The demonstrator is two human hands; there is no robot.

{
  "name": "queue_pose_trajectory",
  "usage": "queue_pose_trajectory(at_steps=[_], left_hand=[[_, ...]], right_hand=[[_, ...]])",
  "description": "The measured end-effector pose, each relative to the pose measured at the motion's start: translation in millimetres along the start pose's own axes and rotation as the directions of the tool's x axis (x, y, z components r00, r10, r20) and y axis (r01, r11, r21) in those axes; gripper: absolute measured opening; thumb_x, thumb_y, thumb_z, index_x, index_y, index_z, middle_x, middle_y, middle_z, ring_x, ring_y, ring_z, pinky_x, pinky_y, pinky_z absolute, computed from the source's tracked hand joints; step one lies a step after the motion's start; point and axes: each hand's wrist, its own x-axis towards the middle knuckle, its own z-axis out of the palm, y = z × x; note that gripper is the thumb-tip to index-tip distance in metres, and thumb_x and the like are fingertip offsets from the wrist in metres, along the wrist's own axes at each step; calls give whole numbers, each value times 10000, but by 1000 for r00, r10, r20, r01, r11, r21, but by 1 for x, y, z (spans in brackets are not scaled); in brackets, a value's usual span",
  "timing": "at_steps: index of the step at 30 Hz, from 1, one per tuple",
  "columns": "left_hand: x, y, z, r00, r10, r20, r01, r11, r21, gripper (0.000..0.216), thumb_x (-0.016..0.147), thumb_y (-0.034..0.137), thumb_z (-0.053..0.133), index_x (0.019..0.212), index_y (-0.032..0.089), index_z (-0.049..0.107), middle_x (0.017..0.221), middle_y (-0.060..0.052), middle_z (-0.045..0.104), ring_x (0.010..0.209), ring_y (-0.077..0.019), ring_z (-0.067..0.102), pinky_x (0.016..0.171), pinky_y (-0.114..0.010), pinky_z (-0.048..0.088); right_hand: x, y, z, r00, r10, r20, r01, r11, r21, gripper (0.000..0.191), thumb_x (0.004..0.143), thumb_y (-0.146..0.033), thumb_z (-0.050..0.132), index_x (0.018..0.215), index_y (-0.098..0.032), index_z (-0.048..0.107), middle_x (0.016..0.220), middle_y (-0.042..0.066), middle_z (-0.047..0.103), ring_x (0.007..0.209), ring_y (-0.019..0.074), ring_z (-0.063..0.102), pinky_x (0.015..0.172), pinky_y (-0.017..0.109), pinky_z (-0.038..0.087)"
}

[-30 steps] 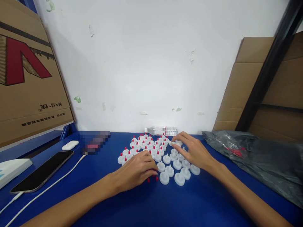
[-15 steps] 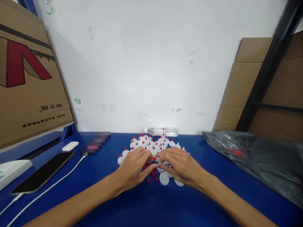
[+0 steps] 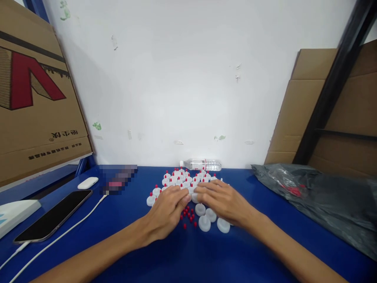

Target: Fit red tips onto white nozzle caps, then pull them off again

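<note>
On the blue table (image 3: 206, 255), my left hand (image 3: 167, 208) and my right hand (image 3: 225, 202) meet fingertip to fingertip over a cluster of white plastic caps with red tips (image 3: 179, 179). The left fingers are curled in a pinch; what they hold is hidden. The right fingers are pressed together on a white cap at the cluster's near edge. Several loose small red pieces (image 3: 188, 216) lie just under the fingertips. A few plain white caps (image 3: 204, 223) without red tips sit in front of the right hand.
A water bottle (image 3: 200, 163) lies by the wall. At left are a phone (image 3: 53, 214) on a white cable (image 3: 73, 226), a white earbud case (image 3: 87, 182), a white box (image 3: 14, 210) and a cardboard box (image 3: 35, 110). A black plastic bag (image 3: 318, 196), cardboard (image 3: 306, 110) and a black post (image 3: 332, 86) stand at right.
My right hand came back from the far caps toward the left hand; both hands then shifted slightly away from me, uncovering more loose red pieces and plain white caps.
</note>
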Motion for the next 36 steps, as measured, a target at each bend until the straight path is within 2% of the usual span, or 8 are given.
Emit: queue_pose_trajectory(at_steps=[2,5,7,15,24,28,31,36], left_hand=[[-1,-1,-4,999,-43,-19,41,997,-62,383,1062,307,262,720,194,391,708,2,498,671,-162,439,655,-307,324],[-1,-2,-8,999,-11,-52,10,999,-31,357,1049,290,295,717,196,385,701,4,478,671,-162,420,652,-311,319],[-1,0,-9,998,21,-55,-22,1000,-9,317,1034,268,335,739,193,424,717,-1,495,694,-166,433,662,-313,330],[-2,6,-5,989,134,-69,-134,991,11,137,986,170,460,936,176,588,918,-50,582,893,-193,490,777,-327,402],[-1,-3,-1,979,195,-59,-192,980,60,250,968,95,464,1116,205,633,1032,-78,581,953,-208,492,801,-344,436],[-2,-6,1,972,231,-54,-225,970,87,326,937,40,472,1161,219,626,1062,-79,593,958,-210,498,796,-342,443],[-2,-5,0,973,225,-55,-219,971,94,291,952,56,479,1149,213,625,1060,-75,613,972,-208,507,802,-334,454],[-1,-7,0,968,247,-40,-245,967,65,218,972,77,488,1080,203,628,1052,-59,646,985,-195,517,833,-324,459]], right_hand=[[-9,14,-5,990,141,5,-141,990,-12,173,1021,-141,422,1062,-193,581,1079,74,713,1057,208,651,848,354,487],[-24,33,-9,907,421,11,-422,907,10,146,1009,-306,513,1070,-212,607,1067,78,704,968,226,665,826,365,512],[-30,40,-7,864,500,58,-502,865,24,220,1017,-368,485,1105,-228,631,1109,76,699,1001,239,661,851,382,517],[-34,40,8,836,478,270,-513,855,76,435,1064,-409,291,1277,-280,647,1246,35,692,1220,263,587,1041,453,437],[-43,41,13,760,506,407,-580,812,74,496,1063,-477,253,1389,-266,562,1417,32,574,1398,299,414,1146,585,306],[-42,41,13,778,505,374,-568,820,74,466,1062,-462,274,1391,-287,553,1402,32,589,1356,298,471,1118,593,341],[-40,43,10,802,512,308,-556,828,70,440,1065,-432,275,1299,-282,616,1314,36,653,1257,278,563,1062,543,414],[-44,52,10,755,622,208,-643,765,48,468,1061,-448,261,1229,-251,651,1278,63,666,1231,275,573,1051,503,431]])
